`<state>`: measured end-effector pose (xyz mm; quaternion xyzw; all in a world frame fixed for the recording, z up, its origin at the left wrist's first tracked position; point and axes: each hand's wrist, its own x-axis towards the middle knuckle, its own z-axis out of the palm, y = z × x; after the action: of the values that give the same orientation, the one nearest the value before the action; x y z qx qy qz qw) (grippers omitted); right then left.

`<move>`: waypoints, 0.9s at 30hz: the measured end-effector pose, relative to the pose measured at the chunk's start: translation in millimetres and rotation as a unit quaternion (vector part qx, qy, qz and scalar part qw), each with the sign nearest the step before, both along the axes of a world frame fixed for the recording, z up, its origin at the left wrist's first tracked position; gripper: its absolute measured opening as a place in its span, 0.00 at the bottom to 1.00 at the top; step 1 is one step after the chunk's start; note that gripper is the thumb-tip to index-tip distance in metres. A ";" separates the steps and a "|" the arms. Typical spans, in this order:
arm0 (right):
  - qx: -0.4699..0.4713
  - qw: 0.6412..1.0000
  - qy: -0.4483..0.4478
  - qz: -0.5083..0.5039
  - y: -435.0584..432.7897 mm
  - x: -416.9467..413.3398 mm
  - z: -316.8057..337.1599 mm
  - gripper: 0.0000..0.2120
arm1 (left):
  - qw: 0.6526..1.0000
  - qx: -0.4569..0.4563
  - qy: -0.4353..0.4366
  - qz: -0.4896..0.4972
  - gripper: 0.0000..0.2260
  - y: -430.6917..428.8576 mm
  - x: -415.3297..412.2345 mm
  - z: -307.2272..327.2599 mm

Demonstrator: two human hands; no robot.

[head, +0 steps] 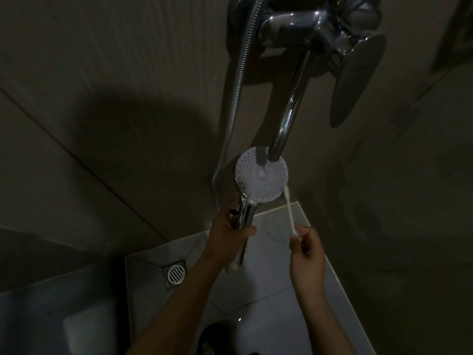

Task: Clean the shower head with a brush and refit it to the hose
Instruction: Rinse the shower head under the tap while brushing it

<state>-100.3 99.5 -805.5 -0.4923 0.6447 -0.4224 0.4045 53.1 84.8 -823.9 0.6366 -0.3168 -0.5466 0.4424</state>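
No readable text.
The picture is dim, and no letters, numbers, brand marks or signs can be made out on anything in it.
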 end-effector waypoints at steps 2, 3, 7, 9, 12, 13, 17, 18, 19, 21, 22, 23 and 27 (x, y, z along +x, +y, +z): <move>0.024 0.996 0.007 0.087 6.8 9.3 -2.7 0.11 | 1.000 0.010 0.001 0.014 0.18 -2.9 0.3 -0.3; 0.031 0.993 0.005 0.117 9.3 12.7 -2.4 0.10 | 1.000 0.013 0.006 0.023 0.18 -4.3 1.6 0.3; -0.003 1.000 -0.013 -0.010 -5.9 -2.0 -2.6 0.12 | 0.999 0.003 0.021 0.026 0.23 -2.8 8.4 3.2; 0.006 1.000 -0.009 -0.016 -14.3 -1.5 0.1 0.14 | 1.000 0.001 0.013 0.013 0.22 -1.4 7.5 2.7; 0.016 0.992 -0.014 0.125 -11.5 17.6 3.3 0.17 | 1.000 0.023 0.002 0.000 0.21 -3.2 2.8 -0.1; 0.021 0.989 -0.013 0.143 -11.0 19.3 5.5 0.16 | 1.000 0.031 0.000 0.001 0.20 -2.8 2.2 -0.9; 0.013 1.000 -0.004 -0.022 -30.8 -4.5 3.1 0.09 | 0.999 0.042 -0.006 -0.007 0.17 1.0 4.3 -4.9; 0.022 0.999 -0.006 -0.025 -33.5 -5.2 2.8 0.08 | 0.999 0.041 -0.007 -0.010 0.18 1.0 3.5 -5.0; 0.030 0.999 -0.003 0.013 -33.4 -0.7 3.1 0.09 | 0.999 0.040 -0.009 -0.011 0.18 0.4 2.3 -5.4; 0.047 0.991 0.002 0.124 -27.0 13.8 1.6 0.14 | 0.999 0.040 -0.017 -0.006 0.17 -0.6 -0.4 -6.7; 0.052 0.987 -0.001 0.152 -24.2 18.6 3.4 0.15 | 0.999 0.042 -0.017 -0.005 0.16 -0.1 -0.5 -6.4; 0.049 0.988 -0.007 0.144 -25.1 19.4 5.2 0.14 | 0.999 0.043 -0.012 -0.005 0.17 0.8 0.1 -7.0; 0.044 0.998 -0.011 -0.046 -43.8 2.6 3.4 0.09 | 1.000 0.017 -0.009 -0.022 0.23 3.8 3.7 -8.2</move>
<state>-97.7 55.6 -802.1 -0.4391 0.6801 -0.4170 0.4133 56.8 88.6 -832.0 0.6418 -0.3256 -0.5556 0.4164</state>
